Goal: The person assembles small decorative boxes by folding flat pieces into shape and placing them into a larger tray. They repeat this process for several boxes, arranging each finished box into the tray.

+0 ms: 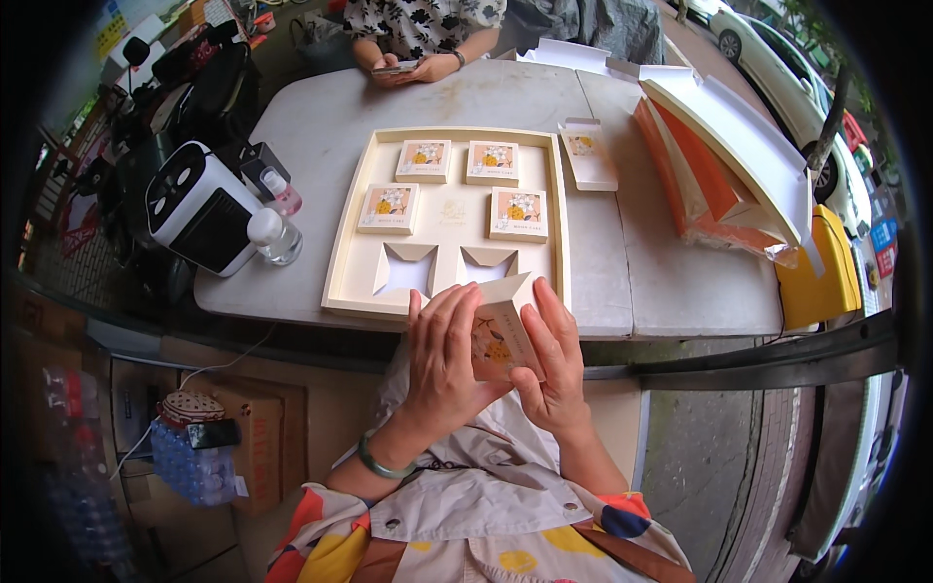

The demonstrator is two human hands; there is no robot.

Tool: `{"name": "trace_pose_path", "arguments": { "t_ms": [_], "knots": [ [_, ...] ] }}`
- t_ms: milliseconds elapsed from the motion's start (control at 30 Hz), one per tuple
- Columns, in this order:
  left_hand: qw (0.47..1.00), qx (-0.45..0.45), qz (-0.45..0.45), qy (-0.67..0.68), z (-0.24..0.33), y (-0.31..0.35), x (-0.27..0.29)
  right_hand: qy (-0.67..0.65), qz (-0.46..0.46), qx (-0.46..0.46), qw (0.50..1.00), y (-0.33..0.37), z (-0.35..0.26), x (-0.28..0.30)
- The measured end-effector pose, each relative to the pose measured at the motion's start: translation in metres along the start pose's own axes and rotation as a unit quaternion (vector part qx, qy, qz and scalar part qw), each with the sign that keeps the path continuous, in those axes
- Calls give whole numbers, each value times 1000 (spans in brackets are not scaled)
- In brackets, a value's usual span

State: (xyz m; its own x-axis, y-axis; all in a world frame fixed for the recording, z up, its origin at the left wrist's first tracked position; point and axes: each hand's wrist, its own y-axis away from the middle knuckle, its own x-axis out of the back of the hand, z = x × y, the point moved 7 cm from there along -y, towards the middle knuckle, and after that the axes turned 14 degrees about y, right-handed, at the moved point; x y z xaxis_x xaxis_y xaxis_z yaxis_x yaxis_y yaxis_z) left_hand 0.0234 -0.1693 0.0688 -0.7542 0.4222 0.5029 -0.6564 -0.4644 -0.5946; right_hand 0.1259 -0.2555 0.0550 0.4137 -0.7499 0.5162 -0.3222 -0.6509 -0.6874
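Note:
Between my two hands is a small cream cardboard box (498,342) with a floral print, tilted above the table's near edge. My left hand (445,348) presses its left side with fingers together. My right hand (554,364) grips the opposite side, thumb low on the printed face. Just beyond lies a large cream tray (353,233). Several similar printed boxes sit in it, such as a far left box (424,160) and a right box (518,213). Two square openings with folded flaps are in its near part: a left opening (406,269) and a right opening (486,267), partly hidden by my hands.
A flat unfolded box (589,155) lies right of the tray. Farther right are orange bags (680,175) under a large white cardboard lid (748,146). On the left stand a white appliance (202,209) and a clear bottle (276,237). Opposite, a person (425,34) holds a phone.

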Motion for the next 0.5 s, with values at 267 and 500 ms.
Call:
{"name": "trace_pose_path", "arguments": {
  "t_ms": [267,500],
  "knots": [
    [1000,22,-9,-13,-9,2,-4,33,-27,14,999,-10,-6,0],
    [969,60,65,228,-23,-11,50,-312,12,-329,891,13,63,7]
  ]
}}
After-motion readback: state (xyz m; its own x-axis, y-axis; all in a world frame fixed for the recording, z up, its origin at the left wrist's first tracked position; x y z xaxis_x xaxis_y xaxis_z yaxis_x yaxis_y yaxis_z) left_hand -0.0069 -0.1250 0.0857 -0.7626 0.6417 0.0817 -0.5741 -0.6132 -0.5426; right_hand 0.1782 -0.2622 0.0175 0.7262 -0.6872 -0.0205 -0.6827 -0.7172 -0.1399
